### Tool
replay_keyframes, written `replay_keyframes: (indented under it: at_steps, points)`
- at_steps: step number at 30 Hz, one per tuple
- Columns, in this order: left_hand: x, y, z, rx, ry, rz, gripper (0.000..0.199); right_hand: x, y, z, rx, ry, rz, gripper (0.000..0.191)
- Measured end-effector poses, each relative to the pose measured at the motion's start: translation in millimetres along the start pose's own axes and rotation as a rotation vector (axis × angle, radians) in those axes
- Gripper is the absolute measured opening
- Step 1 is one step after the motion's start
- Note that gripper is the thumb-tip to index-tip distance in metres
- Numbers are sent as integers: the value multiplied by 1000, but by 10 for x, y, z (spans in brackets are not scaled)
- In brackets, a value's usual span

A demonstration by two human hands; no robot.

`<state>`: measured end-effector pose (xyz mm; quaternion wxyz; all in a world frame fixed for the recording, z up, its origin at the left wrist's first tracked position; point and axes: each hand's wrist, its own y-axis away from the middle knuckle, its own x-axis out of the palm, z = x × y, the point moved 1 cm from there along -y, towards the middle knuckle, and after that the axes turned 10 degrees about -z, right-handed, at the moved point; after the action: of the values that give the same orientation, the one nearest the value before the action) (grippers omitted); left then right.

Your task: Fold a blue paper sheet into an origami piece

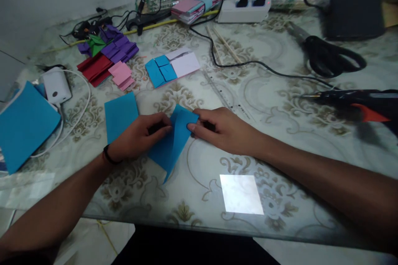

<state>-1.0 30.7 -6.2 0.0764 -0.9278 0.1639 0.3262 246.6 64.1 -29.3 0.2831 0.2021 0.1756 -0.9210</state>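
Note:
A sheet of blue paper (174, 140), partly folded over with a loose lower corner, is held between both hands just above the table. My left hand (139, 134) pinches its left side, thumb and fingers closed. At the upper right corner, my right hand (219, 128) grips the paper between thumb and forefinger. Another blue sheet (120, 112) lies flat beside my left hand, partly covered by it. Beyond the hands sits a card with blue folded pieces (161, 70) on white. A clear ruler (222, 93) lies behind my right hand.
Folded purple (120, 45), red (95, 69) and pink paper pieces (122, 75) lie at the back left. Blue sheets (29, 126) and a white power bank (56, 85) are far left. Scissors (329, 54), a glue gun (348, 97) and a power strip (244, 10) stand right and back.

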Motion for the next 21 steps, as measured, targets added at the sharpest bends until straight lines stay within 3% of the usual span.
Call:
replay_keyframes:
  at_steps: [21]
  points:
    - [10,-5,-7,17,9,-6,19,0,3,12,-19,7,-25,36]
